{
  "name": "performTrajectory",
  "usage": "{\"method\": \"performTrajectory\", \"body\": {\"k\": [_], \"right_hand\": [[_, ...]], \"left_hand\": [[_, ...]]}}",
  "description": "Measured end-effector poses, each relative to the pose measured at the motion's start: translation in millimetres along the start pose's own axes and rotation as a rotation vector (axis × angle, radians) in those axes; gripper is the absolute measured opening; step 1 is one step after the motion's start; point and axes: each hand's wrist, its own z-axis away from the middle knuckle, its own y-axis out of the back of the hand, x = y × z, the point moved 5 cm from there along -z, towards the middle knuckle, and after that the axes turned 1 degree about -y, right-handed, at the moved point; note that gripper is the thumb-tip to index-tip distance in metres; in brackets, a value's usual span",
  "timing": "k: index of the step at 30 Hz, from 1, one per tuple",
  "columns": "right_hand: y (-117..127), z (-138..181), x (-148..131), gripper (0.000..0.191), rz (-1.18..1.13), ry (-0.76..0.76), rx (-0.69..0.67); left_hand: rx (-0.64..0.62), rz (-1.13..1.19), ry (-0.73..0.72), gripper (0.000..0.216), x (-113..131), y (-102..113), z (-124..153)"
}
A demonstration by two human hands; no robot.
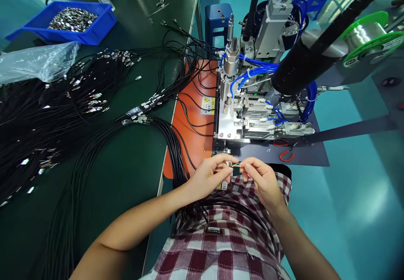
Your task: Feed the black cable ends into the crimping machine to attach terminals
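In front of the machine (230, 122), my left hand (212, 174) and my right hand (261, 179) come close together over my lap. Between their fingertips run thin coloured wires (236, 165), green and orange among them. My left hand pinches the wires' left part, close to where a cable end would be, mostly hidden by the fingers. The right thumb and forefinger close on the other end. Left of my hands, a bundle of black cables (173, 145) with metal connectors (142, 119) hangs over the table edge.
A blue bin (102, 25) of small metal parts stands at the table's far left, near a plastic bag (38, 63) and piles of black cables (28, 124). Red-handled cutters (286, 155) lie right of my hands. A green solder spool (366, 40) sits at upper right.
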Motion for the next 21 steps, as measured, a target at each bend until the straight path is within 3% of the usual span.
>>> {"method": "performTrajectory", "body": {"k": [13, 21], "right_hand": [[-10.2, -1.1, 0.4, 0.018, 0.073, 0.005, 0.014], [-22.9, 4.7, 2.2, 0.022, 0.045, -0.013, 0.015]], "left_hand": [[-0.072, 0.156, -0.004, 0.022, -6.6, -4.2, 1.8], [0.141, 0.212, 0.055, 0.029, -5.7, 0.9, 0.4]]}}
